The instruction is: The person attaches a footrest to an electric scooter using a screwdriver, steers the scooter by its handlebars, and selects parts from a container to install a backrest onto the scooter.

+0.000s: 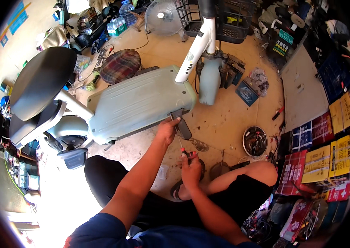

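Note:
An electric scooter with a pale grey-green footboard (142, 103) stands across the view in front of me. My left hand (168, 129) is at the footboard's near right edge, fingers closed beside a dark flap (184, 126) that hangs below it. What those fingers pinch is too small to make out. Below and to the right, my right hand (191, 170) grips the red and black handle of a screwdriver (183, 150). Its thin shaft points up toward my left hand; where the tip ends is hidden near the fingers.
A round tray (254, 142) of small tools and parts sits on the floor to the right. Stacked boxes (340, 157) line the right side. Beyond the scooter are a plaid cushion (120, 66), a fan (162, 17) and a small dark box (247, 91).

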